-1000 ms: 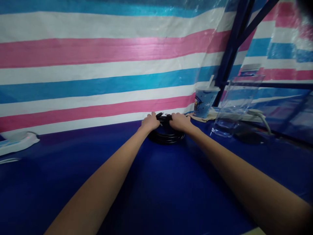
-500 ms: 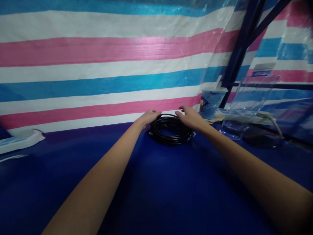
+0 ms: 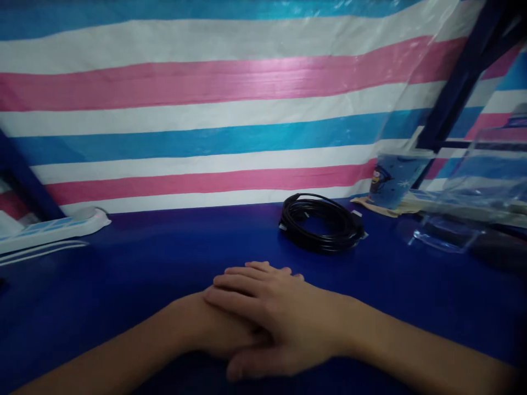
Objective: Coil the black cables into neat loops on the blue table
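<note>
My right hand lies flat across the back of my left hand, its fingers stretched out and pointing left. Most of my left hand is covered; a few fingertips show past the right hand's far edge, and it seems to rest flat too. Neither hand holds an object. Beyond them, toward the back of the blue table, sits a coiled black cable, apart from both hands. Small pale tags or ends show at its sides.
A blue patterned cup with a straw stands at the back right on some brownish paper. Beside it is a clear plastic container. A white power strip with a white cord lies left. A striped sheet hangs behind.
Both hands have left the coiled cable and come back toward me, the right now laid over the left. The coil stays on the table; the view has turned slightly left.
</note>
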{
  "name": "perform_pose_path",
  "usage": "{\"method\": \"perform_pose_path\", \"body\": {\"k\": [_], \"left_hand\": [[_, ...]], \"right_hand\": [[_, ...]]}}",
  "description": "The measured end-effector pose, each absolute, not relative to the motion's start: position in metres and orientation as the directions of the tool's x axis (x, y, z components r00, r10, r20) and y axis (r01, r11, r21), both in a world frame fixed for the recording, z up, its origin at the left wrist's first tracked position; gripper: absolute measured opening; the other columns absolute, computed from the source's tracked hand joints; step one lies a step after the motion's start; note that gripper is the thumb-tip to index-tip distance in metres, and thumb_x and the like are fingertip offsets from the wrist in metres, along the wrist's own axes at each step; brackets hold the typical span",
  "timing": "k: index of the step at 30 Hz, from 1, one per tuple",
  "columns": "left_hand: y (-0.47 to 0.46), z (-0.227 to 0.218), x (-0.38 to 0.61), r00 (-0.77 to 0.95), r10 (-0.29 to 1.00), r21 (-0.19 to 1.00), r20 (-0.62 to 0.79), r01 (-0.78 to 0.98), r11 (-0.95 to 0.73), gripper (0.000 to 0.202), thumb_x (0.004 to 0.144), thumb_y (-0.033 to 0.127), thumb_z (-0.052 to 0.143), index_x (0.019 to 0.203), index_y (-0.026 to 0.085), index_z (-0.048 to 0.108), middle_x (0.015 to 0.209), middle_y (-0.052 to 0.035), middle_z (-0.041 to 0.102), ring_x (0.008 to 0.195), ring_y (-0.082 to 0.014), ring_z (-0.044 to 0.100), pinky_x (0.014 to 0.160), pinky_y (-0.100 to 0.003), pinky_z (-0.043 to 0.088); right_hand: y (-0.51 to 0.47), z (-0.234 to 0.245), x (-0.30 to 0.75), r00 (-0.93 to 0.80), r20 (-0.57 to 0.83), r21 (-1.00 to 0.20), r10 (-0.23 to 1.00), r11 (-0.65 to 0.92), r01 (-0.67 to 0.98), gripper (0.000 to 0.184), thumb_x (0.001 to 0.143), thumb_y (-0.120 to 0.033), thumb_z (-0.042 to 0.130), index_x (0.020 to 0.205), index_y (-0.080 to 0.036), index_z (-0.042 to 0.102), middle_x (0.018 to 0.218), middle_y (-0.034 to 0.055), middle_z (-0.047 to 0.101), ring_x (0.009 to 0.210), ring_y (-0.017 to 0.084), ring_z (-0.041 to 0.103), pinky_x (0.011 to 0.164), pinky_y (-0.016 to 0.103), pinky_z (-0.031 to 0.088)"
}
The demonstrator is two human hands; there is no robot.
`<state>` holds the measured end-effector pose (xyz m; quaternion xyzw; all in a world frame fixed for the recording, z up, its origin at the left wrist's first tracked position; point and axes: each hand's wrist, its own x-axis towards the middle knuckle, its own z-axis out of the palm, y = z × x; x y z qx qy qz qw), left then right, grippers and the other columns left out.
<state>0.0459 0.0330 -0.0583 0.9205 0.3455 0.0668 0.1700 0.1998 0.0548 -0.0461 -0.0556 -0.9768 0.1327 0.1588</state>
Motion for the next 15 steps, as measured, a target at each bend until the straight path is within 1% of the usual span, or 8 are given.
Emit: {"method": "perform_pose_path", "body": {"k": [2, 3, 4, 6, 8, 11, 15], "left_hand": [[0.033, -0.057, 0.045, 0.829, 0.551, 0.441, -0.094, 0.531, -0.724, 0.060, 0.073, 0.033, 0.062, 0.131, 0.028, 0.051, 0.141, -0.0025, 0.043, 0.128, -0.0291, 0.040, 0.107, -0.037, 0.033], [0.035, -0.055, 0.046, 0.846, 0.519, 0.490, -0.121, 0.506, -0.710, 0.062, 0.075, 0.032, 0.059, 0.135, 0.024, 0.046, 0.142, -0.0056, 0.042, 0.129, -0.0292, 0.038, 0.109, -0.039, 0.029], [0.036, -0.053, 0.048, 0.848, 0.514, 0.536, -0.127, 0.495, -0.684, 0.061, 0.078, 0.031, 0.056, 0.137, 0.021, 0.044, 0.141, -0.0067, 0.042, 0.130, -0.0286, 0.038, 0.110, -0.041, 0.026], [0.039, -0.050, 0.052, 0.833, 0.547, 0.614, -0.087, 0.477, -0.629, 0.056, 0.079, 0.030, 0.056, 0.133, 0.023, 0.048, 0.139, -0.0039, 0.046, 0.128, -0.0260, 0.041, 0.111, -0.039, 0.026], [0.041, -0.049, 0.055, 0.819, 0.573, 0.662, -0.025, 0.443, -0.604, 0.050, 0.078, 0.031, 0.058, 0.127, 0.026, 0.054, 0.136, -0.0017, 0.049, 0.126, -0.0242, 0.044, 0.110, -0.035, 0.027], [0.043, -0.050, 0.056, 0.797, 0.604, 0.677, 0.002, 0.444, -0.588, 0.047, 0.078, 0.031, 0.061, 0.123, 0.022, 0.058, 0.133, -0.0058, 0.051, 0.124, -0.0231, 0.047, 0.108, -0.031, 0.029], [0.048, -0.049, 0.052, 0.799, 0.601, 0.649, 0.009, 0.452, -0.612, 0.040, 0.077, 0.025, 0.063, 0.116, 0.018, 0.062, 0.127, -0.0092, 0.056, 0.119, -0.0228, 0.051, 0.106, -0.031, 0.032]], "right_hand": [[0.060, -0.045, 0.205, -0.949, 0.257, -0.350, 0.180, 0.933, 0.082, 0.071, 0.081, -0.049, 0.059, 0.142, -0.023, 0.034, 0.141, 0.0075, 0.042, 0.125, 0.021, 0.042, 0.105, 0.031, 0.024], [0.063, -0.044, 0.208, -0.954, 0.233, -0.375, 0.190, 0.922, 0.092, 0.072, 0.081, -0.050, 0.059, 0.143, -0.025, 0.033, 0.143, 0.0069, 0.040, 0.126, 0.021, 0.041, 0.105, 0.032, 0.024], [0.067, -0.043, 0.211, -0.958, 0.207, -0.396, 0.201, 0.912, 0.106, 0.071, 0.081, -0.051, 0.058, 0.143, -0.026, 0.033, 0.143, 0.0065, 0.039, 0.127, 0.022, 0.040, 0.106, 0.033, 0.024], [0.074, -0.041, 0.216, -0.958, 0.162, -0.423, 0.236, 0.894, 0.148, 0.069, 0.082, -0.053, 0.056, 0.142, -0.027, 0.034, 0.143, 0.0067, 0.040, 0.127, 0.023, 0.040, 0.106, 0.034, 0.025], [0.080, -0.041, 0.220, -0.950, 0.140, -0.439, 0.278, 0.877, 0.192, 0.067, 0.083, -0.055, 0.054, 0.141, -0.026, 0.037, 0.141, 0.0076, 0.042, 0.126, 0.024, 0.041, 0.103, 0.034, 0.029], [0.087, -0.042, 0.223, -0.940, 0.137, -0.475, 0.312, 0.854, 0.215, 0.067, 0.081, -0.054, 0.057, 0.139, -0.024, 0.041, 0.139, 0.0077, 0.045, 0.123, 0.023, 0.044, 0.100, 0.030, 0.033], [0.092, -0.039, 0.224, -0.943, 0.118, -0.584, 0.312, 0.789, 0.188, 0.066, 0.082, -0.052, 0.057, 0.139, -0.024, 0.040, 0.138, 0.0049, 0.046, 0.122, 0.020, 0.044, 0.102, 0.028, 0.032]]}}
